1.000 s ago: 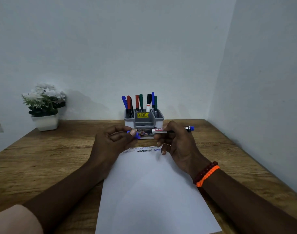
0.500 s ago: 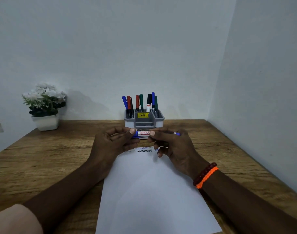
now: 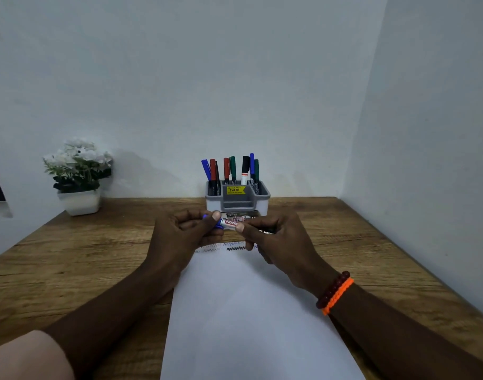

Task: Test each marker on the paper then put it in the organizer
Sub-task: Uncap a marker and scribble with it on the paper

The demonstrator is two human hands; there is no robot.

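Note:
I hold a blue marker (image 3: 230, 223) level between both hands, just above the far edge of the white paper (image 3: 251, 311). My left hand (image 3: 185, 237) pinches its blue-capped end and my right hand (image 3: 276, 239) grips the barrel. Most of the marker is hidden by my fingers. Short zigzag test scribbles (image 3: 229, 246) run along the paper's top edge. Behind my hands stands the grey organizer (image 3: 263, 200), with several markers upright in its rear compartments.
A white pot of white flowers (image 3: 80, 176) sits at the back left of the wooden desk (image 3: 70, 259). Walls close the desk at the back and on the right. An orange band and dark beads circle my right wrist (image 3: 335, 293).
My hands have come together along the marker. A second ago its blue tip stuck out past my right hand with the cap held apart; now the marker is capped and shorter between my fingers.

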